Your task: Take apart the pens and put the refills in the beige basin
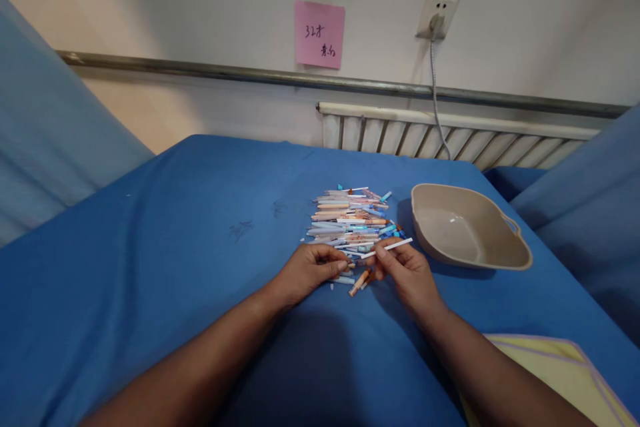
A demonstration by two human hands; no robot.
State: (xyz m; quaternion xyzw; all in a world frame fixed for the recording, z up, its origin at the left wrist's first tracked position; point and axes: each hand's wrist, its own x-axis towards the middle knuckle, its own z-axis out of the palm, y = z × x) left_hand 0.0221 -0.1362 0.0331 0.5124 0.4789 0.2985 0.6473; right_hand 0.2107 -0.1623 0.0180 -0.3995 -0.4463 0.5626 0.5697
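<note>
A heap of pens and pen parts [345,220], in white, pale blue, orange and brown, lies on the blue cloth. At its near edge my right hand [406,272] pinches a thin white stick [400,244], like a pen tube or refill, tilted up to the right. My left hand [313,270] is closed just left of the stick's lower end, thumb against fingers. What sits between those fingertips is too small to make out. An orange pen piece [358,282] lies on the cloth between my hands.
A beige plastic basin [473,257] stands right of the pens. A yellow cloth [543,353] with purple edging lies at lower right. Behind the table are a radiator [390,135], a metal rail [240,73] and a plugged-in cable [434,80]. Blue curtains [45,127] hang at both sides.
</note>
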